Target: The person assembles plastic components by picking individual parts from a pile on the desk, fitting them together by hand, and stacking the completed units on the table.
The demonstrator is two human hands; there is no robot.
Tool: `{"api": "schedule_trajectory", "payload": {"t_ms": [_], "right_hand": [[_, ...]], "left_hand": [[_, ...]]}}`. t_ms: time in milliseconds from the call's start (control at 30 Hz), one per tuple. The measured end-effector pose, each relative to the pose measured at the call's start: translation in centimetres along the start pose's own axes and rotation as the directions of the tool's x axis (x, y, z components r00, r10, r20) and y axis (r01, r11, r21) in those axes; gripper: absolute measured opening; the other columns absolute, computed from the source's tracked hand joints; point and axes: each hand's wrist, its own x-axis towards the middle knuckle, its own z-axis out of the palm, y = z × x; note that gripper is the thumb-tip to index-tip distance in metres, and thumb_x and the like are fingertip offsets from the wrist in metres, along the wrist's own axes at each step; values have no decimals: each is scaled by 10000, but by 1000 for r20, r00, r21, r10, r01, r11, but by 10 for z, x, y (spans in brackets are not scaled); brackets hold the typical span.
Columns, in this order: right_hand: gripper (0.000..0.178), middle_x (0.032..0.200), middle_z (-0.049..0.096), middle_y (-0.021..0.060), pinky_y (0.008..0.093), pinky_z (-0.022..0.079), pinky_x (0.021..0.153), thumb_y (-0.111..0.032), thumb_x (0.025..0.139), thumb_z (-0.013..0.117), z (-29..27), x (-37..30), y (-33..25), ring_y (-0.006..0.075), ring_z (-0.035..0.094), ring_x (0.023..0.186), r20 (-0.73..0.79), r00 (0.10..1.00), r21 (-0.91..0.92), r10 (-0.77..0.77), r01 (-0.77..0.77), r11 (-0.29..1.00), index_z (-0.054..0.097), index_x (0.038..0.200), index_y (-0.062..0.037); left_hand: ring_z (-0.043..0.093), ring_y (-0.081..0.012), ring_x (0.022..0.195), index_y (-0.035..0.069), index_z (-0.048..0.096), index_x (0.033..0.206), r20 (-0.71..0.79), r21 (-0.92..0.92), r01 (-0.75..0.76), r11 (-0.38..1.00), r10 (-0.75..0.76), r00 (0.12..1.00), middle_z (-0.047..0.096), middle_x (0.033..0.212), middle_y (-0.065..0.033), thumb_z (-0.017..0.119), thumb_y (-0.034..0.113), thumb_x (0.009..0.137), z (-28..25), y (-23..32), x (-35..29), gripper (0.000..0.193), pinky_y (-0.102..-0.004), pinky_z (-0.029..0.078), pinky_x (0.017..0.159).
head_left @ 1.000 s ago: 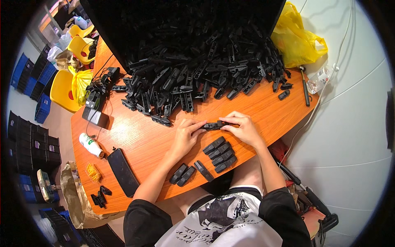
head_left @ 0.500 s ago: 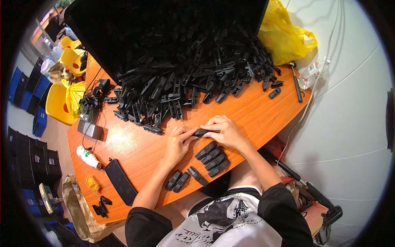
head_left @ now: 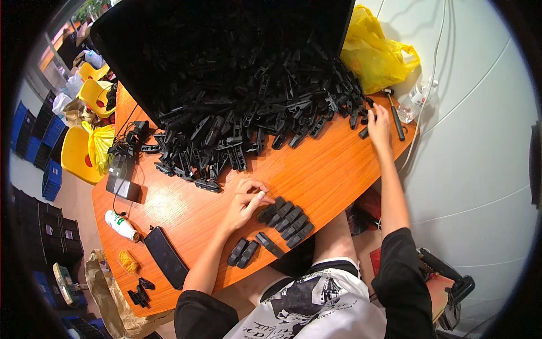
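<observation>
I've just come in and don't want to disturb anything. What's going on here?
Someone seated at a wooden table is handling small black parts. Their right grip is at a small loose piece beside the right end of a large black heap; whether it is closed on it, I can't tell. Their left grip, with no part visible in it, is by a row of black pieces. Three more pieces lie left of that row, near the table's edge.
</observation>
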Motion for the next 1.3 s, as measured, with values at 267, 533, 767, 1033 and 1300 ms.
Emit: {"api": "schedule_trajectory", "payload": {"t_ms": [267,533,767,1033,1300], "right_hand": [[422,1223,541,220,378,380,986,-286,960,412,13,63,48,348,471,1200,435,890,-14,137,-146,989,530,1214,29],[365,992,580,232,445,435,839,-343,913,529,16,22,4,390,547,970,304,952,2,-44,46,999,600,935,14],[374,1165,533,148,508,410,904,-347,862,573,43,7,-53,379,487,1077,325,946,-142,7,42,989,572,1150,-109],[202,1036,542,139,434,428,850,-213,880,549,35,-58,-103,339,508,966,287,923,-7,-255,268,963,584,981,-42],[243,1018,540,161,447,447,811,-241,897,561,37,-108,-160,347,535,930,163,966,121,-201,182,976,585,970,-11]], "left_hand": [[499,-239,988,19,701,850,-46,-106,46,993,-51,998,578,1003,-75,472,189,922,5,-5,1,294,-357,370,911],[531,-242,973,22,705,876,-79,-66,67,996,-72,994,605,1005,-81,514,164,905,4,-4,-1,240,-353,399,878],[541,-234,954,22,709,870,-72,-44,64,997,-67,995,615,984,-74,524,168,906,6,-4,3,239,-342,410,864],[543,-233,936,22,710,864,-80,-4,44,999,-45,996,616,953,-79,544,154,900,5,-4,2,215,-339,416,853],[550,-228,982,70,725,917,-49,130,-15,991,22,999,634,1002,-62,575,196,892,6,-2,4,198,-347,414,880]]}}
